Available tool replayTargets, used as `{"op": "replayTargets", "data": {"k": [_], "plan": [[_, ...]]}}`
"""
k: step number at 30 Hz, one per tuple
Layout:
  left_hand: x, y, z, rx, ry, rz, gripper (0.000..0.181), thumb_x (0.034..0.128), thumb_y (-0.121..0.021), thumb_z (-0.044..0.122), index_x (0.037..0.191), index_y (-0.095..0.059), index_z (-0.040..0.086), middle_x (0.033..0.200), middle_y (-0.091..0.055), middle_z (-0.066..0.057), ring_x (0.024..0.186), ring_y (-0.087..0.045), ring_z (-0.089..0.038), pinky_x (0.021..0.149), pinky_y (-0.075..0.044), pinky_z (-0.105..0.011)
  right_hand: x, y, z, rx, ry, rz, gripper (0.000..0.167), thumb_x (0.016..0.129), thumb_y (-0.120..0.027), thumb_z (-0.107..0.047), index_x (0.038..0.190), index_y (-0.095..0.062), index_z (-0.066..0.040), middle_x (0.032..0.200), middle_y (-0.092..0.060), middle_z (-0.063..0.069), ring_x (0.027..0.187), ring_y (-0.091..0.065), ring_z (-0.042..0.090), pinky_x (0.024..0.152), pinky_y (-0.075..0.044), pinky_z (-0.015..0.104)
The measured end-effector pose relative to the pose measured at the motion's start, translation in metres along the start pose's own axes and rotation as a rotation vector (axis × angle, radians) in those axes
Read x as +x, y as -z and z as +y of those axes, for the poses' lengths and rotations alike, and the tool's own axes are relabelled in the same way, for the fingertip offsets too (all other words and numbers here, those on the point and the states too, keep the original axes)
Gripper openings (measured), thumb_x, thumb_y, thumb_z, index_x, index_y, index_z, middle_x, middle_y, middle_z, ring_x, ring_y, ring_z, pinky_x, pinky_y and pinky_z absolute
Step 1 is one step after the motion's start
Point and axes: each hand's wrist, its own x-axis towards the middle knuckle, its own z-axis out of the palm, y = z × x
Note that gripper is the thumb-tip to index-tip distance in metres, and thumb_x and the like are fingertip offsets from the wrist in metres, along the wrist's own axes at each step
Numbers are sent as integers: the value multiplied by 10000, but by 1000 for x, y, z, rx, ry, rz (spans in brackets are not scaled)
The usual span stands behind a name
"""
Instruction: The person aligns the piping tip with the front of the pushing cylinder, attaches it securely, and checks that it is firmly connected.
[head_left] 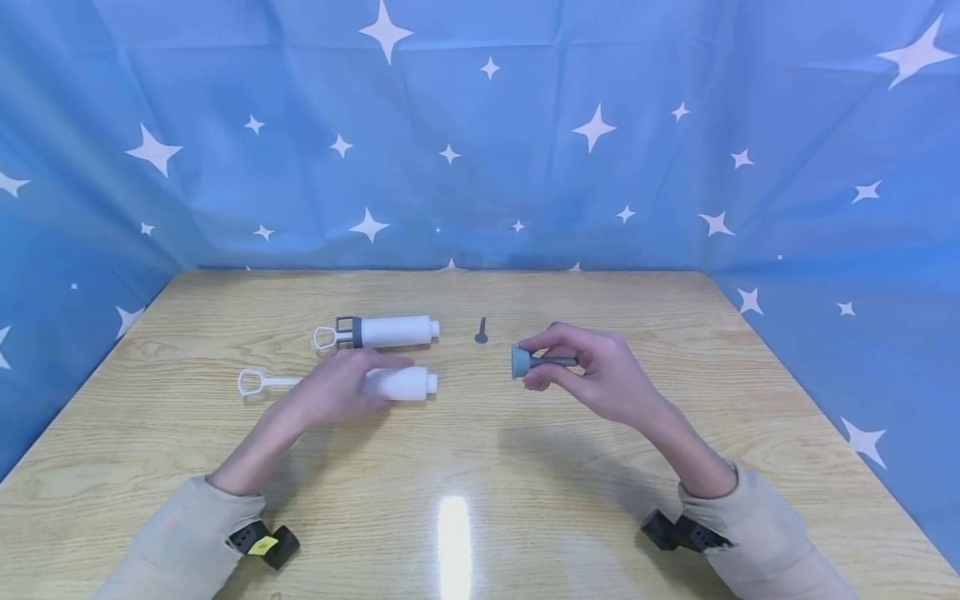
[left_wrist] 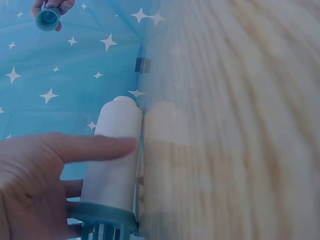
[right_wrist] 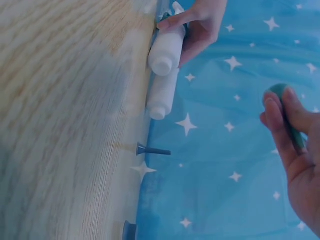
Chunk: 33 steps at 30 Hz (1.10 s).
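A white syringe (head_left: 397, 384) with a looped plunger handle lies on the table, its nozzle end pointing right. My left hand (head_left: 341, 386) straddles its barrel, the thumb straight along the near side and the fingers on the far side. In the left wrist view the syringe's teal collar (left_wrist: 104, 212) shows below that thumb, which is blurred. Above the table, my right hand (head_left: 600, 371) pinches a small teal funnel-shaped nozzle (head_left: 521, 362) by its stem, the wide end facing left. Its fingers also appear in the right wrist view, curled round the nozzle.
A second white syringe (head_left: 393, 331) with a dark collar lies behind the first. To its right a small dark nozzle (head_left: 482, 337) stands on its flared end. Another dark piece (right_wrist: 129, 231) is partly cut off in the right wrist view. A star-patterned blue curtain (head_left: 480, 183) surrounds the table.
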Motion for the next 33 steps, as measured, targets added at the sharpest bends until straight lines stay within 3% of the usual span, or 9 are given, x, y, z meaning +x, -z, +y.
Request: {"op": "replayTargets", "data": {"k": [3, 8, 11, 14, 20, 25, 33], "plan": [[-1, 1, -1, 36, -1, -1, 581, 758, -856, 71, 1312, -686, 110, 1211, -705, -145, 1117, -648, -371, 942, -435, -620, 0, 0, 0, -6, 3, 5, 382, 807, -739, 167, 1149, -684, 4, 910, -739, 62, 765, -737, 124, 663, -589, 264], [1, 1, -3, 25, 25, 12, 550, 738, -844, 22, 1268, -706, 72, 1150, -720, -148, 1053, -661, -354, 912, -502, -546, 0, 2, 1, -24, -6, 1, 370, 815, -748, 141, 1149, -688, -5, 900, -749, 55, 766, -739, 124, 660, -582, 245], [2, 1, -3, -19, 81, 42, 500, 734, -833, 15, 1219, -719, 51, 1130, -719, -145, 1034, -652, -347, 900, -515, -524, 0, 4, 2, -49, -8, 6, 337, 834, -756, 95, 1149, -693, -8, 883, -753, 77, 766, -740, 127, 548, -496, 163], [3, 2, -1, -49, 115, 93, 449, 755, -825, 21, 1190, -717, 34, 1130, -710, -160, 1039, -647, -362, 899, -511, -542, -1, 5, 4, -66, -4, 15, 319, 846, -758, 65, 1150, -695, -6, 871, -750, 101, 765, -740, 134, 471, -406, 170], [4, 5, 2, -42, 54, 224, 449, 756, -854, 38, 1187, -728, 39, 1125, -710, -196, 1023, -661, -398, 861, -525, -571, -1, 7, 5, -75, -9, 22, 359, 814, -759, 116, 1145, -698, -7, 880, -759, 57, 765, -743, 144, 411, -296, 202], [2, 7, 11, 14, 8, 304, 491, 749, -869, 93, 1221, -735, 99, 1106, -713, -201, 1001, -669, -416, 842, -531, -585, -1, 8, 6, -78, -17, 23, 364, 809, -758, 128, 1141, -696, -5, 876, -764, 49, 767, -744, 145, 409, -247, 202], [0, 11, 34, 12, -16, 303, 526, 764, -866, 145, 1269, -723, 145, 1146, -711, -207, 1016, -675, -403, 810, -553, -554, -2, 8, 8, -66, -29, 20, 320, 840, -748, 94, 1140, -696, -3, 857, -759, 109, 780, -743, 130, 413, -240, 204]]}}
